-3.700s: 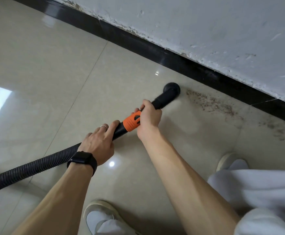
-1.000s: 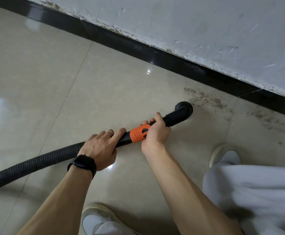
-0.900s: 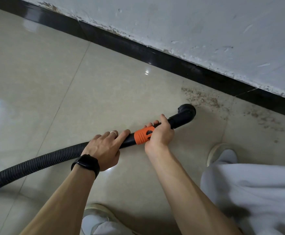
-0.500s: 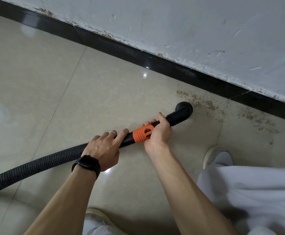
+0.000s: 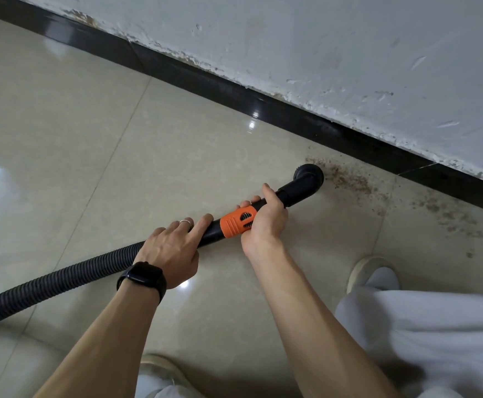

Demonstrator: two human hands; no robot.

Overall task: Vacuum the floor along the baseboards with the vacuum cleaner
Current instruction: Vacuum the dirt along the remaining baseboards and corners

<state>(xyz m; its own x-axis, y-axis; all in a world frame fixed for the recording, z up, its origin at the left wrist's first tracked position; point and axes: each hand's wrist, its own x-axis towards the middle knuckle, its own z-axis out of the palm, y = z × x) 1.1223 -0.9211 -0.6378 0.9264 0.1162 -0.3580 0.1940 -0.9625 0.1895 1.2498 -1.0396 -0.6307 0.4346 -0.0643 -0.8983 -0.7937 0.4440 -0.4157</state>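
Note:
A black ribbed vacuum hose (image 5: 62,281) runs in from the left to a black wand with an orange collar (image 5: 234,222). The round black nozzle (image 5: 309,176) sits on the beige tile floor at the left end of a brown dirt patch (image 5: 349,182). My left hand (image 5: 174,248), with a ring and a black watch, grips the wand just behind the orange collar. My right hand (image 5: 266,222) grips the wand at the collar's front. The black baseboard (image 5: 263,103) runs diagonally beneath the chipped white wall.
More scattered dirt (image 5: 449,216) lies on the tile further right along the baseboard. My right shoe (image 5: 372,274) and white trouser leg (image 5: 423,340) are at the lower right, my left shoe (image 5: 162,369) at the bottom centre. Glossy tiles stretch out to the left.
The nozzle has moved forward and right, from a short way off the dirt patch to its left edge near the baseboard. Both hands keep their grip on the wand.

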